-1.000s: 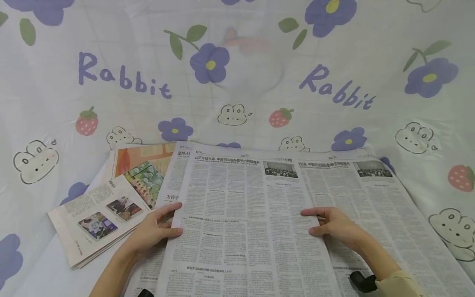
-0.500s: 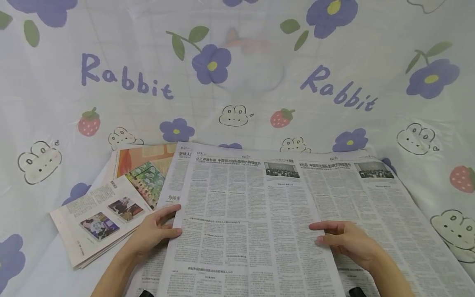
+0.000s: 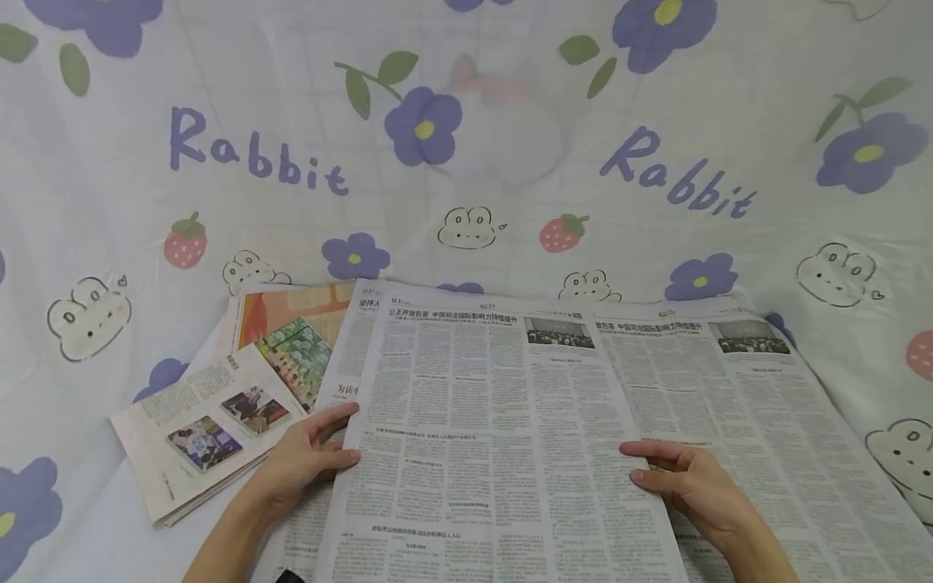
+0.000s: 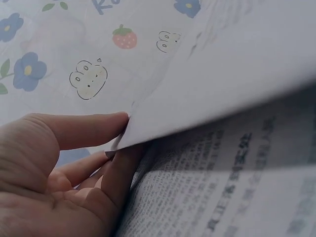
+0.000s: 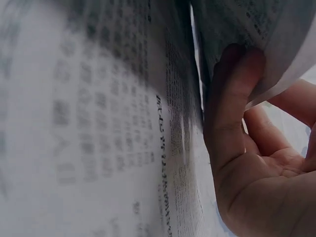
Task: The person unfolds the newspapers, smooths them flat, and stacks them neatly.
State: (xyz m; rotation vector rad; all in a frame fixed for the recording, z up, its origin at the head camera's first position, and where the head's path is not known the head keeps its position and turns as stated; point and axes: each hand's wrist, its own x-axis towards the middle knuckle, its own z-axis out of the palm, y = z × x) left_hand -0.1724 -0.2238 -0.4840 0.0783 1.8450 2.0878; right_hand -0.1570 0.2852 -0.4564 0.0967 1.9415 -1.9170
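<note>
A printed newspaper page, headed 03, is held up by its two side edges. At its left edge my left hand pinches the paper; in the left wrist view the thumb lies on top and the fingers go beneath. My right hand pinches the right edge, and the right wrist view has its fingers against the page's underside. More newspaper lies spread below, showing along both sides of the raised page.
Left of the newspaper lies a folded newspaper with colour photos. Beneath it sits an orange printed page. Behind everything hangs a white sheet with rabbits, purple flowers and strawberries.
My right hand has slid down toward me and a little right along the page's right edge. My left hand keeps its place on the left edge. The whole view has shifted slightly.
</note>
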